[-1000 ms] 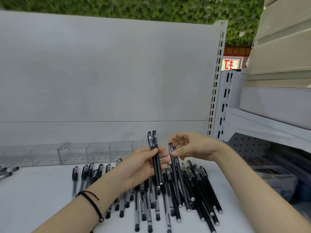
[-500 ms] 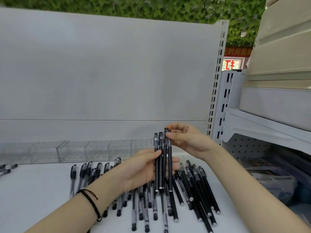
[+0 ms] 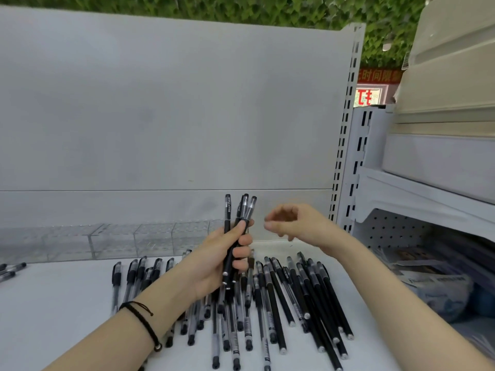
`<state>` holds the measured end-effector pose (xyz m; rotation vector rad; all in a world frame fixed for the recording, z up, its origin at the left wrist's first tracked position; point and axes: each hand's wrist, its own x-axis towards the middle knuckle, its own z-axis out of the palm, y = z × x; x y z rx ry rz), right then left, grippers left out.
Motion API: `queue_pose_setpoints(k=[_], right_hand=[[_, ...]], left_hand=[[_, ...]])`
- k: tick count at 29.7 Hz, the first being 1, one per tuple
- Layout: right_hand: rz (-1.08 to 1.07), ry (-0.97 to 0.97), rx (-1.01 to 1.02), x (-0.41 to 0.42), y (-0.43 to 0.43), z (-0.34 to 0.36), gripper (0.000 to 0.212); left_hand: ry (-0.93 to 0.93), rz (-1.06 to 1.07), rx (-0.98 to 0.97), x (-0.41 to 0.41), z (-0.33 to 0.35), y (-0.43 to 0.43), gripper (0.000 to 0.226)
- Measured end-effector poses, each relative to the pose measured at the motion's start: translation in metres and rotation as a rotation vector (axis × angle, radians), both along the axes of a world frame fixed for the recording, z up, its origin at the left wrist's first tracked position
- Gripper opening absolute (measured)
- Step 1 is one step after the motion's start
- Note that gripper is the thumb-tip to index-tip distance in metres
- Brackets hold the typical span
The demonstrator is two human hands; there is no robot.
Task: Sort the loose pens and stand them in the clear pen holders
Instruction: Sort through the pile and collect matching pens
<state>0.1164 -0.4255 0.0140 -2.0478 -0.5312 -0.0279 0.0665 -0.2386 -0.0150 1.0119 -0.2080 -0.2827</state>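
A pale grey back panel (image 3: 160,116) is rising behind the white desk (image 3: 53,317), a slotted upright (image 3: 345,156) edging it on the right. Green foliage (image 3: 241,9) is showing above, a red sign (image 3: 377,76) sitting beyond the gap. At right, a white shelf (image 3: 428,199) is carrying beige bins (image 3: 450,84), a pegboard (image 3: 393,228) sitting beneath. Soft, even light is falling throughout.

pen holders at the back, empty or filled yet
Empty where visible: the clear pen holders show nothing inside; the left hand, gripping pens, hides the right end.
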Motion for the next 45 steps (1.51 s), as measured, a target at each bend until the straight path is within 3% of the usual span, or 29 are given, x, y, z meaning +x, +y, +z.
queue_pose_setpoints(k=[6,11,17,20,29,40,45], right_hand=[[0.143,-0.041,-0.517,0.003,-0.001,-0.011,0.028],[0.069,-0.056,-0.514,0.007,-0.007,-0.015,0.03],[0.183,0.065,-0.692,0.001,-0.003,-0.013,0.073],[0.183,0.06,-0.762,0.0,0.001,-0.015,0.08],[0.061,0.054,-0.555,0.005,0.006,-0.026,0.044],[0.088,0.031,-0.641,0.004,0.007,-0.025,0.056],[0.123,0.136,-0.486,0.004,0.009,-0.024,0.048]], left_hand=[[0.037,0.092,-0.012,0.001,-0.001,0.0,0.02],[0.057,0.084,-0.02,0.0,-0.001,0.0,0.02],[0.072,0.075,-0.018,0.002,-0.003,-0.003,0.019],[0.073,0.073,-0.011,0.003,-0.005,-0.004,0.021],[0.058,0.073,-0.021,0.005,-0.005,-0.004,0.023],[0.046,0.108,-0.003,0.006,-0.003,-0.004,0.021],[0.036,0.105,0.004,0.006,-0.002,-0.005,0.022]])
